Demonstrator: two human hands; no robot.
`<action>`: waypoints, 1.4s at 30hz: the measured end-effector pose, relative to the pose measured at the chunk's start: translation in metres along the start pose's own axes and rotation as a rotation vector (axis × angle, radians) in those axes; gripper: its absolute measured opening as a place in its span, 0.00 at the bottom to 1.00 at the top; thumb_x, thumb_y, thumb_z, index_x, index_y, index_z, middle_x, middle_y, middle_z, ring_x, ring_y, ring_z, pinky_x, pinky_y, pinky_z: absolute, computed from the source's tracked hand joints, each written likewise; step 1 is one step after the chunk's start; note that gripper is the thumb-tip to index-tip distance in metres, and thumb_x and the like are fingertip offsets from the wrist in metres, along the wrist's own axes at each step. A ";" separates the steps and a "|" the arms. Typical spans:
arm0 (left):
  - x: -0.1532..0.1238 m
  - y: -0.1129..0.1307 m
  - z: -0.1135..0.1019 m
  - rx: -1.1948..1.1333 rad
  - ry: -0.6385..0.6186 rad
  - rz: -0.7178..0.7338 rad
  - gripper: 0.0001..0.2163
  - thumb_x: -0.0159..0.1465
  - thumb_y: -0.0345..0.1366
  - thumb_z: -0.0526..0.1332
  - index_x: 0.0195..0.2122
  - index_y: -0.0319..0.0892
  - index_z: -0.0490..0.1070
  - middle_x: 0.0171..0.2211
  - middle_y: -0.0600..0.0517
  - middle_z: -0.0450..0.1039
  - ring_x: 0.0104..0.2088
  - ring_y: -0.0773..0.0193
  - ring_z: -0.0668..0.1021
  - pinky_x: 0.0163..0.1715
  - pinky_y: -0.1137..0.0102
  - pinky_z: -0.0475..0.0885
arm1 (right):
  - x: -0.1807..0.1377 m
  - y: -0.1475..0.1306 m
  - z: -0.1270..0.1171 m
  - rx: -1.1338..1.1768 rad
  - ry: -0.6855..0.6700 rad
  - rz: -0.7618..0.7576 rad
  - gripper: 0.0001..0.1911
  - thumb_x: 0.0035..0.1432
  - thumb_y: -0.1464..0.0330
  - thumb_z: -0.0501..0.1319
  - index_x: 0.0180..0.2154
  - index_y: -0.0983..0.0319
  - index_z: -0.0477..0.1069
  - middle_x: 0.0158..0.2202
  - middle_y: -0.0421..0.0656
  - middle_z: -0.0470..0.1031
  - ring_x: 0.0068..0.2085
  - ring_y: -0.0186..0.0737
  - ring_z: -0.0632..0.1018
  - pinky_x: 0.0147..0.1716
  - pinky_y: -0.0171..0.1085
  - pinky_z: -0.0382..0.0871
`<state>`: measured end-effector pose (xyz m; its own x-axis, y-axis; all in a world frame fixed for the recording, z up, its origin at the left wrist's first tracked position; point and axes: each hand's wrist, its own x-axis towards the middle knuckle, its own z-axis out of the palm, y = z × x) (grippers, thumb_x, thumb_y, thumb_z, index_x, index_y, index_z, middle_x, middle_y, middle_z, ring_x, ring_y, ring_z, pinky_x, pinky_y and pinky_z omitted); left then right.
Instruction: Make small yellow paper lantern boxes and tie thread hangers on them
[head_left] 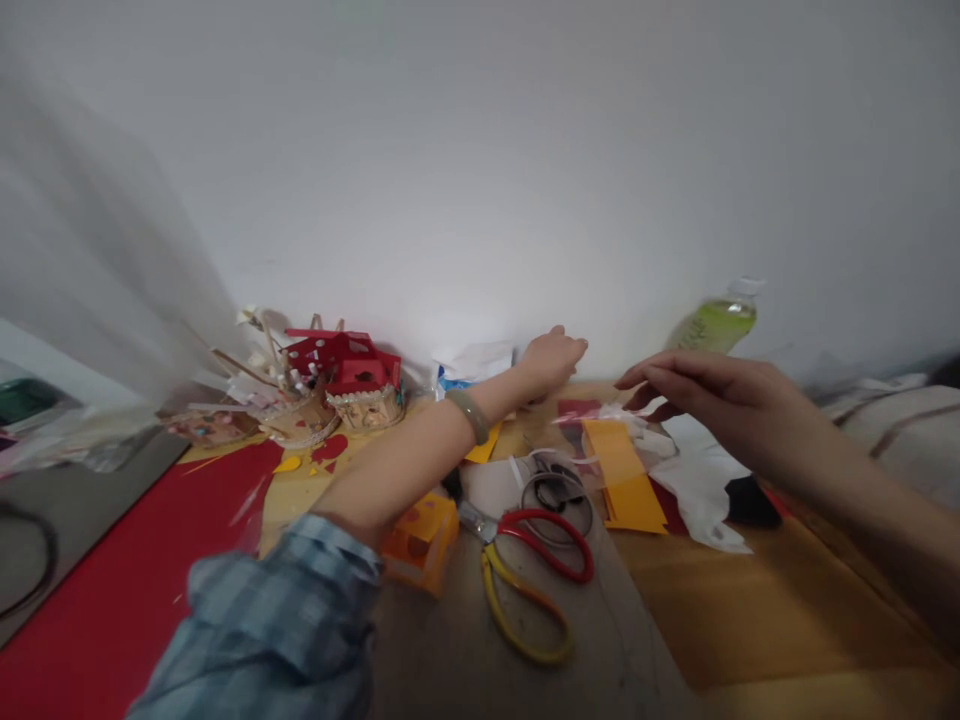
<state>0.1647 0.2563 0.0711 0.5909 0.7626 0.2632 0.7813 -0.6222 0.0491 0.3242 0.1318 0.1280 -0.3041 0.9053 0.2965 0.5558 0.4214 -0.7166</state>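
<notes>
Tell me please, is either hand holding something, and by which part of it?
No object shows in the right hand; the left hand hides its palm, so a hold there cannot be told.

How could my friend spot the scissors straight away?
Find the grey board low in the picture's middle. Just right of the orange box lie the scissors: unlike their neighbours, they have one red handle loop and one yellow.
</notes>
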 end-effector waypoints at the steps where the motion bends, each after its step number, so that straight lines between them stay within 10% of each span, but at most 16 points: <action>1: -0.003 -0.004 -0.003 -0.025 -0.002 0.004 0.10 0.60 0.26 0.55 0.41 0.33 0.72 0.37 0.40 0.73 0.48 0.52 0.71 0.42 0.64 0.67 | 0.002 -0.003 -0.001 -0.044 -0.017 -0.025 0.20 0.57 0.51 0.53 0.32 0.59 0.73 0.27 0.42 0.75 0.27 0.38 0.75 0.29 0.39 0.70; 7: -0.026 -0.018 -0.030 -0.254 -0.004 -0.006 0.08 0.56 0.28 0.58 0.34 0.36 0.76 0.40 0.43 0.75 0.44 0.57 0.73 0.46 0.66 0.67 | 0.018 -0.023 0.011 -0.287 -0.044 -0.176 0.16 0.58 0.60 0.51 0.32 0.62 0.73 0.27 0.43 0.75 0.27 0.37 0.73 0.27 0.37 0.64; 12: -0.062 0.002 -0.062 -0.527 -0.011 -0.060 0.19 0.63 0.29 0.44 0.49 0.32 0.69 0.38 0.43 0.77 0.33 0.65 0.77 0.34 0.70 0.72 | 0.034 -0.032 0.020 -0.462 0.092 -0.258 0.14 0.57 0.63 0.53 0.31 0.62 0.75 0.32 0.45 0.73 0.34 0.41 0.72 0.33 0.38 0.62; 18: -0.105 0.021 -0.088 -1.404 -0.140 -0.256 0.14 0.61 0.32 0.55 0.47 0.36 0.70 0.38 0.44 0.78 0.30 0.69 0.77 0.36 0.70 0.73 | 0.029 -0.050 0.019 -0.463 0.185 -0.218 0.11 0.56 0.64 0.55 0.34 0.60 0.75 0.35 0.43 0.74 0.33 0.39 0.72 0.33 0.37 0.62; 22: -0.109 0.015 -0.084 -1.341 -0.029 -0.405 0.07 0.58 0.27 0.62 0.37 0.33 0.75 0.26 0.50 0.77 0.26 0.73 0.75 0.35 0.72 0.72 | -0.025 -0.053 0.044 -0.488 0.378 -0.336 0.12 0.60 0.68 0.52 0.41 0.63 0.71 0.34 0.44 0.73 0.27 0.35 0.72 0.26 0.34 0.62; 26: -0.107 0.005 -0.082 -1.314 0.017 -0.450 0.04 0.59 0.27 0.62 0.33 0.33 0.76 0.23 0.52 0.76 0.24 0.74 0.74 0.32 0.74 0.71 | -0.093 -0.019 0.098 -0.673 -0.155 -0.427 0.11 0.57 0.74 0.53 0.39 0.61 0.71 0.36 0.46 0.77 0.34 0.40 0.77 0.29 0.35 0.68; 31: -0.108 -0.002 -0.087 -1.221 0.039 -0.472 0.05 0.60 0.28 0.61 0.33 0.33 0.76 0.21 0.53 0.74 0.22 0.75 0.73 0.29 0.76 0.70 | -0.127 0.026 0.149 -0.885 -0.253 -0.412 0.19 0.52 0.76 0.57 0.48 0.67 0.70 0.47 0.53 0.75 0.46 0.52 0.76 0.41 0.45 0.72; 42: -0.126 -0.029 -0.083 -0.820 -0.140 -0.514 0.09 0.59 0.30 0.59 0.40 0.34 0.73 0.15 0.58 0.68 0.16 0.72 0.69 0.21 0.76 0.66 | -0.109 0.010 0.124 -0.742 -0.361 -0.102 0.23 0.44 0.82 0.53 0.43 0.66 0.72 0.43 0.54 0.75 0.40 0.48 0.78 0.36 0.43 0.75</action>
<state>0.0510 0.1636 0.1161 0.2773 0.9564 -0.0916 0.5991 -0.0976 0.7947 0.2669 0.0305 0.0107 -0.5397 0.8414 0.0261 0.8395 0.5403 -0.0575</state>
